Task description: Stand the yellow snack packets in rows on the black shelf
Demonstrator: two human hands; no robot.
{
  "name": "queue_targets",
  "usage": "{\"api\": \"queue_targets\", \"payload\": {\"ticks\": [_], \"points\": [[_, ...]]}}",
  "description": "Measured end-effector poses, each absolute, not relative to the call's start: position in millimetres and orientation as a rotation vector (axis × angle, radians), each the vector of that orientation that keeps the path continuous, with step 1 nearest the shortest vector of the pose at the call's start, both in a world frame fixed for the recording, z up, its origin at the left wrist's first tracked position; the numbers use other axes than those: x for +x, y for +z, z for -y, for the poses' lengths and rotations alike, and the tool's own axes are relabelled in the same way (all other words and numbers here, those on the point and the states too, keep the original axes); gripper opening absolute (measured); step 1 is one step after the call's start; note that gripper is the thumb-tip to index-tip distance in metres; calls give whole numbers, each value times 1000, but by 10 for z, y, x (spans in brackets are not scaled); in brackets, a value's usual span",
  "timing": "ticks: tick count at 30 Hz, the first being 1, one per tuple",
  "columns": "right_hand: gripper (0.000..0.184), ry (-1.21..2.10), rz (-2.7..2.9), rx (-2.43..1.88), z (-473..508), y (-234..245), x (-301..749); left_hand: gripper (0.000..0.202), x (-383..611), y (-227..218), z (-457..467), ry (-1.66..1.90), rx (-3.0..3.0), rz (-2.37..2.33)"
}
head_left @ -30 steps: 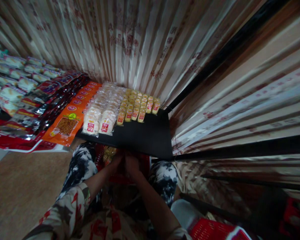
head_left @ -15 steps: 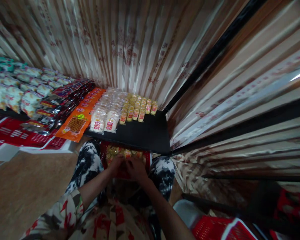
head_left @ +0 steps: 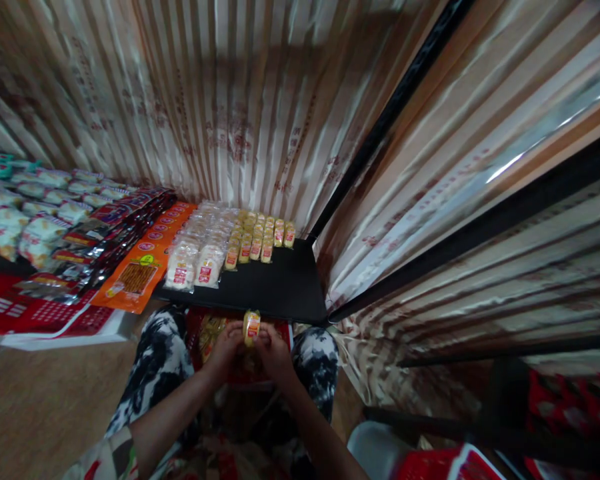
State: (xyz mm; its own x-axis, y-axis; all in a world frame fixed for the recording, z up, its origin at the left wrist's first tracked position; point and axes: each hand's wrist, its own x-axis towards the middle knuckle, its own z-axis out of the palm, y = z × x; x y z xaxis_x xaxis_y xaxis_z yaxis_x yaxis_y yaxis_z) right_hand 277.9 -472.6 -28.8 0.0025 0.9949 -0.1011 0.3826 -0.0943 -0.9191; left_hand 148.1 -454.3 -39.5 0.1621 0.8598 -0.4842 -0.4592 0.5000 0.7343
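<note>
Between the fingers of my left hand point(head_left: 229, 345) and my right hand point(head_left: 274, 350) is a small yellow snack packet point(head_left: 251, 327) with a red and white label. Both hands are closed on it from either side and hold it upright. Just below them, between my knees, sits a red basket point(head_left: 193, 337) with more yellow packets point(head_left: 211, 333) in it, partly hidden by my hands. Ahead, rows of matching yellow packets point(head_left: 255, 248) stand on a black shelf point(head_left: 280, 290).
Left of the yellow rows lie clear packets of white snacks point(head_left: 209, 264), an orange packet point(head_left: 134, 275), dark shiny packets point(head_left: 87, 233) and white bags point(head_left: 43, 240). Another red basket point(head_left: 40, 310) is at left. Pleated curtains point(head_left: 240, 120) and black poles point(head_left: 390, 120) enclose the back and right.
My hands have lifted a yellow packet up out of the basket, and it now shows clearly between them. The view has shifted, with the shelf lower and further left.
</note>
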Motion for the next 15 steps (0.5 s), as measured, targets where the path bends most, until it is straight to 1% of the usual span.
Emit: {"api": "queue_targets", "payload": {"ticks": [5,9,12,15], "points": [[28,1104,1299,-1489,4579,-222,2842,37,1585,-214,4390,1053,536,-1087],[29,1120,1182,-1375,4397,-219,2949,24,1705,-124,4205,1026,663,-1134],[30,1037,1153,-1391,4219,-264,3064,16,1823,-104,4018,987,796,-1194],[28,897,1139,-1480,4003,-310,3187,22,1959,-70,3808,950,986,-1332]]}}
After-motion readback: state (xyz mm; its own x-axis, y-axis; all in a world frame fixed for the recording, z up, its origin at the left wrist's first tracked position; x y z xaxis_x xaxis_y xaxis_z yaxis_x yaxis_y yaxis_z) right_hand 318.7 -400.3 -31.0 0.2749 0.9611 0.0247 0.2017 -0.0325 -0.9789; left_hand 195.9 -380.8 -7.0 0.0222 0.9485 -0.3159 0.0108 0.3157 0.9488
